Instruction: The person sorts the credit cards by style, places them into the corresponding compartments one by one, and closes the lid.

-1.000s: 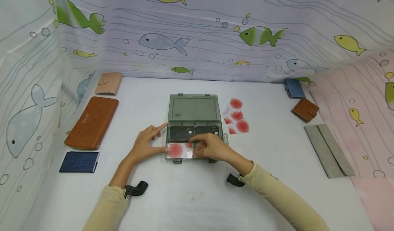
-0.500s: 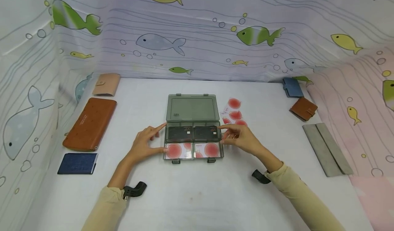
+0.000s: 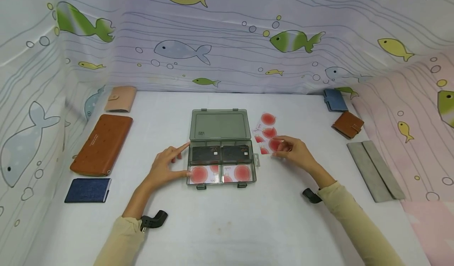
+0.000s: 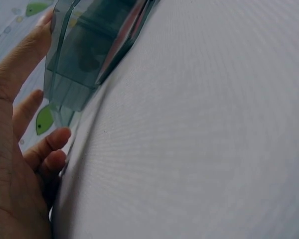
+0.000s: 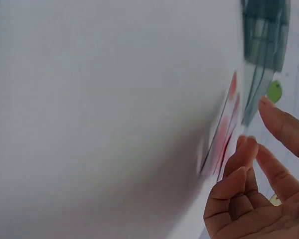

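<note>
A green see-through plastic box lies open, its lid folded back. Black VIP cards fill its two back compartments, and red-and-white cards lie in the two front ones. My left hand steadies the box's left side, thumb at the front and straight forefinger at the back corner. To the right of the box, several loose red-and-white cards overlap on the cloth. Over their near right edge hovers my right hand, thumb and forefinger apart. In the right wrist view those fingers hold nothing.
On the left lie a beige wallet, a long brown wallet and a dark blue notebook. Over on the right are a small blue wallet, a brown wallet and a grey folded case. Fish-printed curtains surround the white tabletop.
My right hand has left the front right compartment, where a red-and-white card now shows, and moved right to the loose cards. My left hand stays against the box.
</note>
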Demonstrator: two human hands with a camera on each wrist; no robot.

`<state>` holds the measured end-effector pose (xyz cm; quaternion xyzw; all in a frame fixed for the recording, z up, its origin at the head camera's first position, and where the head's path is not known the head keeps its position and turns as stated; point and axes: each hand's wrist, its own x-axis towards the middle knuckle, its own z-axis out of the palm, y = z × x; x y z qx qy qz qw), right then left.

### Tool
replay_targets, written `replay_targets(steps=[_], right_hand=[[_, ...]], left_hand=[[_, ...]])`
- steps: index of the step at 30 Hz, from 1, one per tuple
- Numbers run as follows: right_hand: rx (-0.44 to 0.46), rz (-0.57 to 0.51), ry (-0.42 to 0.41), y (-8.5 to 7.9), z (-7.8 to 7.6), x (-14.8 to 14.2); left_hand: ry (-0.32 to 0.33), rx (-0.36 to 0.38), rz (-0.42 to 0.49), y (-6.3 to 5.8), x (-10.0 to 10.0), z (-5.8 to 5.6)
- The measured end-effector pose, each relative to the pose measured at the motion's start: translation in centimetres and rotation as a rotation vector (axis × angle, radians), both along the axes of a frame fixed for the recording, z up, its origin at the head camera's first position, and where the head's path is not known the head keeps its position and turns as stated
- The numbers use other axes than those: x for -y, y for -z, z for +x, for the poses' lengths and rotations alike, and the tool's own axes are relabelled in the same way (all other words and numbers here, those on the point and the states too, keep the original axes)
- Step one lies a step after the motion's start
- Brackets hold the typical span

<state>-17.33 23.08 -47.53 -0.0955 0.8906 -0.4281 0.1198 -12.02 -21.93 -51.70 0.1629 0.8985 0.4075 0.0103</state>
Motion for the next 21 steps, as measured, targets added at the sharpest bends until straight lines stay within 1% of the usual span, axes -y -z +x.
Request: replay_targets(steps=[4,8,14,17,21], right_hand=[[0.001,0.072,0.045,0.4,-1.2,-0.9],[0.011,0.129,0.053,0.8,-2.0,-1.3],[0.010,0.144,0.022,1.0,-2.3,-1.6],[0.012,0.154,0.028,1.0,-2.3,-1.6],[0.037,0.156,0.039,1.0,-2.3,-1.6]], left_hand=[[0.002,-0.008,-0.006,0.0,0.0,0.0],[0.004,-0.011,-0.007,0.0,0.0,0.0],[0.004,-0.011,0.000,-0.2,-0.1,0.1],[0.002,-0.011,-0.001,-0.3,-0.1,0.1],[0.002,-0.010,-0.003,-0.3,-0.2,0.0]])
